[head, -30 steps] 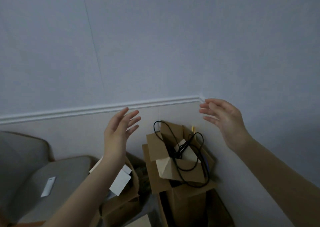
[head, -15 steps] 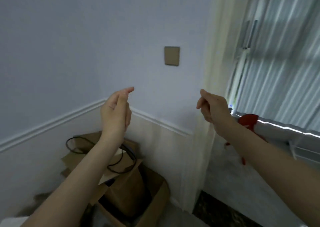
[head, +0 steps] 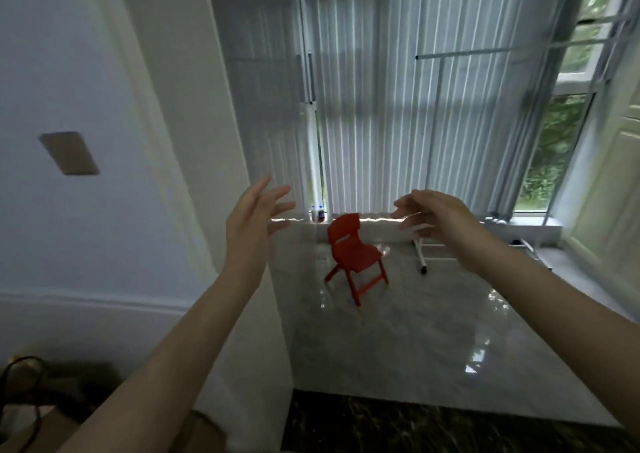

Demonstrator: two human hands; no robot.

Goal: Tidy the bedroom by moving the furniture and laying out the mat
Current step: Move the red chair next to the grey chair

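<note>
- The left hand (head: 254,218) is raised in mid-air with its fingers spread and nearly straight, holding nothing.
- The right hand (head: 434,215) is raised at about the same height, fingers loosely bent and pointing left; it also holds nothing, and its outline is motion-blurred.
- Both bare forearms reach forward from the bottom corners of the view, well apart from each other.
- Between the two hands, further off, stands a small red plastic chair (head: 355,257) with a curved backrest, upright on its four legs.
- The chair rests on a glossy pale marble floor (head: 433,341) that reflects the window light, just in front of a low pale window ledge (head: 374,232).
- A small bottle with a dark label (head: 318,213) stands on the ledge, just to the left of the chair's backrest.
- Grey vertical blinds (head: 381,106) cover most of the window; green foliage shows through the uncovered pane at the right.
- A white metal stand with a small wheel (head: 421,257) sits on the floor to the right of the chair, partly hidden behind the right hand.
- A brown rectangular wall plate (head: 69,153) is mounted on the pale blue wall at left.
- A strip of dark veined stone flooring (head: 433,432) borders the marble along the near edge.
- Brown cardboard with a black cable (head: 24,414) lies in the bottom left corner, dim and blurred.
</note>
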